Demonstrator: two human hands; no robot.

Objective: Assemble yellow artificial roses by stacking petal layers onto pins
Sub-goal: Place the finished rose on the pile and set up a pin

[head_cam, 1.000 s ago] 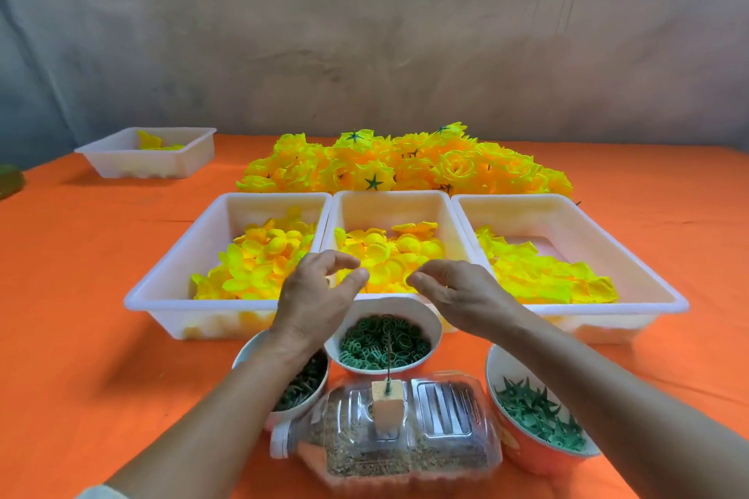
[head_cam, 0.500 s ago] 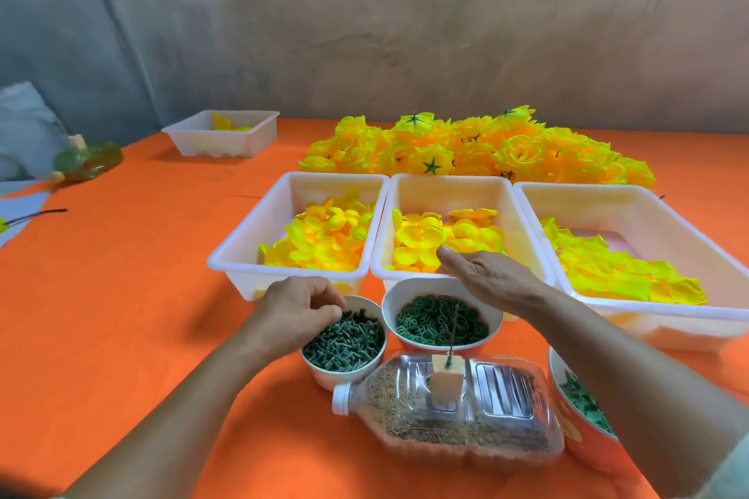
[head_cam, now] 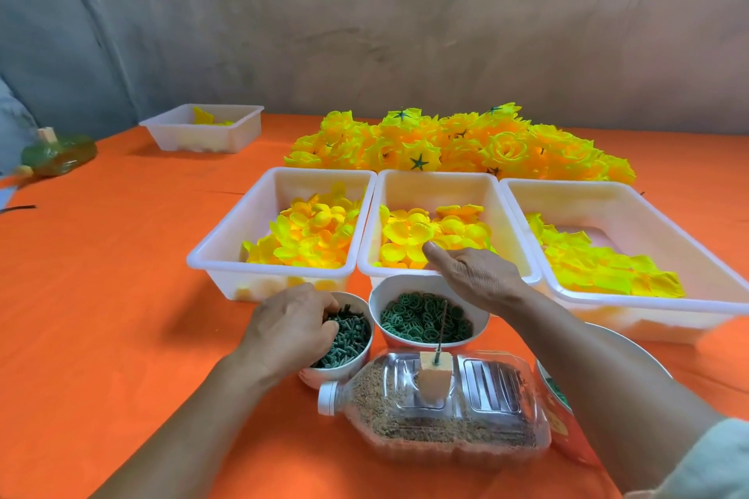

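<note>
Petal layers (head_cam: 409, 231), middle tray (head_cam: 435, 174), centre frame: located just above the right hand (head_cam: 474, 275), whose fingers are curled under and hidden, so no hold can be told. Green pegs (head_cam: 348, 340), small bowl (head_cam: 324, 375), lower centre: covered by the left hand (head_cam: 289, 326) with fingers curled in, grip unconfirmed. Upright pin (head_cam: 441, 326): set below, between both hands.

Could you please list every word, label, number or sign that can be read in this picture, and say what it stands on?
None can be read.
Red bowl: yellow print on its wall, too blurred to read.
Clear plastic bottle: no label shows.
</note>
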